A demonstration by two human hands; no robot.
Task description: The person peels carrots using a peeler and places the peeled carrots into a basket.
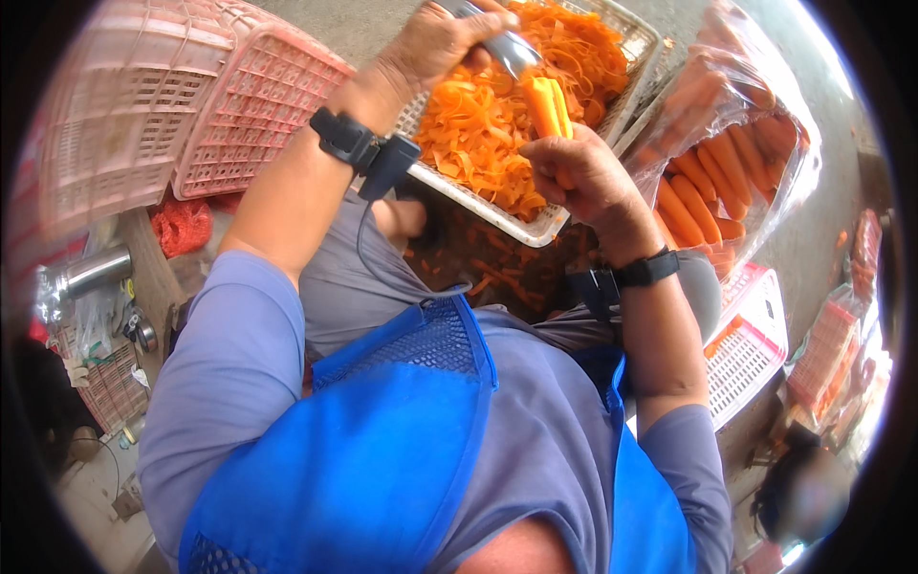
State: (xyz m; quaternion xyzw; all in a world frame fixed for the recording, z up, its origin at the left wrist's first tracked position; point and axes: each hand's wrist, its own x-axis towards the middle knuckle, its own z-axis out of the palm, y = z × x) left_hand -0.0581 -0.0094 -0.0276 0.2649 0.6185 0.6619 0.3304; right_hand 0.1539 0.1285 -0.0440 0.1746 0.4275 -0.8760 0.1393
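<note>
At the top centre, my left hand (452, 36) is closed around a metal peeler (510, 54); the tool's far end is close to the upper end of a peeled carrot (546, 107). My right hand (584, 172) grips that carrot's lower part, which the fingers hide. The carrot's exposed part looks lengthwise grooved; whether it is one piece or more I cannot tell. Both hands are over a white plastic crate (495, 208) heaped with orange carrot peelings (480, 122). To the right, whole carrots (688, 208) lie in a clear plastic bag (774, 208).
Pink plastic crates (265, 107) stand at the left, near a red mesh bag (181, 224). Loose peelings (495, 276) litter the ground below the white crate. A pink and white basket (746, 359) is beside my right arm. Another person (803, 495) is at the lower right.
</note>
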